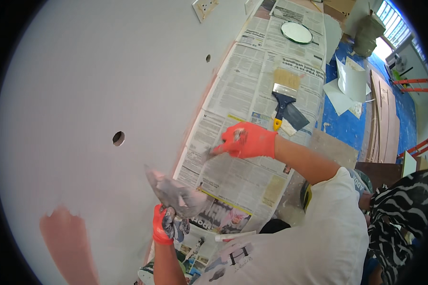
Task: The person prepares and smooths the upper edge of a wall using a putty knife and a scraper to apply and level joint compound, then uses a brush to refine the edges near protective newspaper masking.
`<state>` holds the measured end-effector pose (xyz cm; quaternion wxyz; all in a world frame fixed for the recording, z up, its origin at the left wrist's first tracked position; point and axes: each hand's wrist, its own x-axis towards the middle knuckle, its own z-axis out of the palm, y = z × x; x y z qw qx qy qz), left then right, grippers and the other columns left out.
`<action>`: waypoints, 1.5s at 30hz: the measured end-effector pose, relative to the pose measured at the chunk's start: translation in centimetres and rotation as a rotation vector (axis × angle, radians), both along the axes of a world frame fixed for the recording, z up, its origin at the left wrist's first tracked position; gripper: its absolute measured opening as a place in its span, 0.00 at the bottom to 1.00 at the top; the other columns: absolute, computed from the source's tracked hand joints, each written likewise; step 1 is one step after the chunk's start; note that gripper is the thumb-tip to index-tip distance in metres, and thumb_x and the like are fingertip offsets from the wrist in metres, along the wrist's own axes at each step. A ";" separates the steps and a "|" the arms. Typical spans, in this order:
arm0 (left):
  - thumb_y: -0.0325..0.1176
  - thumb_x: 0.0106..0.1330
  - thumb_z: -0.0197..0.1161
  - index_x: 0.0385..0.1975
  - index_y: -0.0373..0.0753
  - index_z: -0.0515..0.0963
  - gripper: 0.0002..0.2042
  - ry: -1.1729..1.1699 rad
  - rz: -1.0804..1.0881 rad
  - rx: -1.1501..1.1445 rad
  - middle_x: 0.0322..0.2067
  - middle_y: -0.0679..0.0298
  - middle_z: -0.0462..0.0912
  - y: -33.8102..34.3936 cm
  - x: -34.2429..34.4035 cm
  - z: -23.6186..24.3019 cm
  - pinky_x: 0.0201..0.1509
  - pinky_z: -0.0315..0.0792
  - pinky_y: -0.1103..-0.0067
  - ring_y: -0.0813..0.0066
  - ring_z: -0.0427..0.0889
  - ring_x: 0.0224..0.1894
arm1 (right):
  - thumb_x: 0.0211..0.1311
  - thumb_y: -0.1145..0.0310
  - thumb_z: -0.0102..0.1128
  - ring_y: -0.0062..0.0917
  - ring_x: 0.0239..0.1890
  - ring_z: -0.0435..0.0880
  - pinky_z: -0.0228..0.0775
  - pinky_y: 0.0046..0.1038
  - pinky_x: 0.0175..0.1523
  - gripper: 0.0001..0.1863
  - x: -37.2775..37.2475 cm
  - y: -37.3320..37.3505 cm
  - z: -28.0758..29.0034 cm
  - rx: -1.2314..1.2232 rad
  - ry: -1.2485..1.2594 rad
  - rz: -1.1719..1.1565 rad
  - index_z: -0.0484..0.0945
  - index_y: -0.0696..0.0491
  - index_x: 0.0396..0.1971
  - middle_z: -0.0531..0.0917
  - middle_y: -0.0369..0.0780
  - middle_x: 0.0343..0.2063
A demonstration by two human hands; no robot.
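Observation:
My left hand (164, 225), in a red glove with a grey-smeared palm, grips a broad metal plate (188, 202) carrying pink filler; motion blurs the plate. It is held close to the pale wall (81, 95). My right hand (248, 140), also red-gloved, is closed above the newspaper. A blurred grey thing shows at its fingertips, too smeared to name. On the wall below is a patch of pink filler (69, 244). Beyond my right hand lie a wide paintbrush (284, 95) with a dark blue handle and a dark flat blade (297, 118).
Newspaper sheets (228, 90) run along the wall's foot. A round white disc (296, 33) lies on them farther off. The wall has round holes (119, 138) and a socket plate (205, 8). At right are blue floor sheeting (335, 102), long boards (384, 118) and red ladder parts (413, 85).

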<state>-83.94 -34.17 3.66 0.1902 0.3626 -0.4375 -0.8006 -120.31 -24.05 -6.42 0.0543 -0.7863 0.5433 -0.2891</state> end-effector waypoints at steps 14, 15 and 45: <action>0.33 0.67 0.58 0.54 0.34 0.71 0.18 -0.744 -0.284 -1.266 0.46 0.47 0.72 5.8 11.4 -22.7 0.52 0.68 0.64 0.53 0.74 0.48 | 0.63 0.60 0.47 0.40 0.56 0.76 0.66 0.36 0.61 0.23 -26.4 -15.7 -7.0 0.344 -0.494 -1.234 0.73 0.47 0.58 0.80 0.46 0.51; 0.32 0.66 0.59 0.56 0.34 0.70 0.19 -0.743 -0.306 -1.268 0.46 0.46 0.72 5.8 11.5 -22.6 0.52 0.67 0.64 0.52 0.73 0.48 | 0.63 0.61 0.47 0.40 0.56 0.76 0.66 0.36 0.61 0.23 -26.7 -16.3 -7.2 0.375 -0.560 -1.241 0.73 0.47 0.58 0.80 0.46 0.51; 0.28 0.63 0.58 0.59 0.35 0.68 0.23 -0.671 -0.371 -1.282 0.52 0.42 0.69 5.6 11.6 -23.0 0.58 0.63 0.59 0.44 0.69 0.53 | 0.61 0.51 0.56 0.40 0.53 0.77 0.68 0.38 0.57 0.23 -10.8 -15.1 -6.8 0.450 -0.357 -0.845 0.77 0.55 0.46 0.78 0.45 0.50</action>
